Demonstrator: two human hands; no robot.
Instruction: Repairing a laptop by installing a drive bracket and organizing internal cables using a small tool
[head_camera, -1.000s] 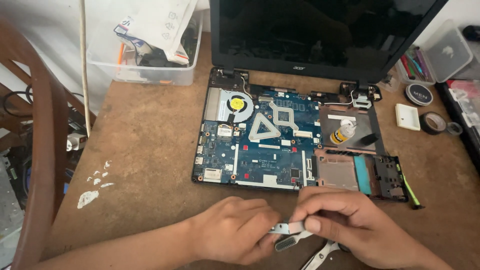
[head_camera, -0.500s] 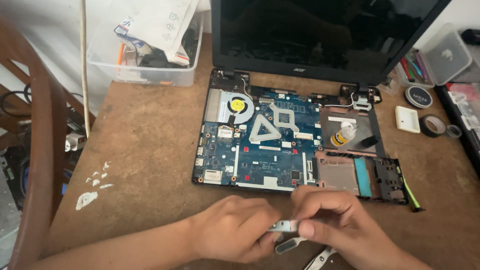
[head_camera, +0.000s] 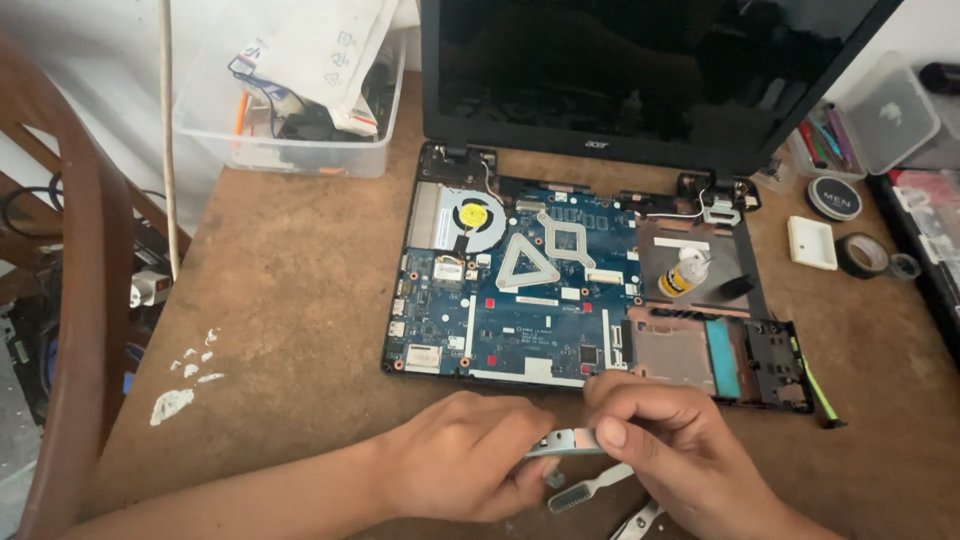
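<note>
Pinching a small silver metal bracket (head_camera: 566, 441) between them, the left hand (head_camera: 460, 458) and the right hand (head_camera: 668, 440) meet low over the brown surface (head_camera: 290, 300), just in front of the opened laptop base (head_camera: 590, 290). The fingers of both hands are clenched on the bracket, the left from below and behind, the right thumb and forefinger from its right end. The bracket is thin, stiff sheet metal, probably light and a little slippery; its edges may be sharp, so the flat faces near the ends look like the safest hold, and a hard squeeze could bend it. A grey toothbrush (head_camera: 588, 489) lies just under the hands, with metal tweezers (head_camera: 637, 521) beside it at the bottom edge.

On the bare tray of the laptop stands a small white bottle (head_camera: 684, 273) with a yellow label and a white cap. Right of the laptop sit a white square box (head_camera: 812, 243), a round black tin (head_camera: 833, 198) with a pale printed lid, and a roll of black tape (head_camera: 861, 256). A clear lidded container (head_camera: 885, 115) holds coloured pens behind them. At the back left, a clear plastic tub (head_camera: 290, 120) carries a white padded envelope (head_camera: 330, 55) with a printed label, lying tilted on top of its contents.
</note>
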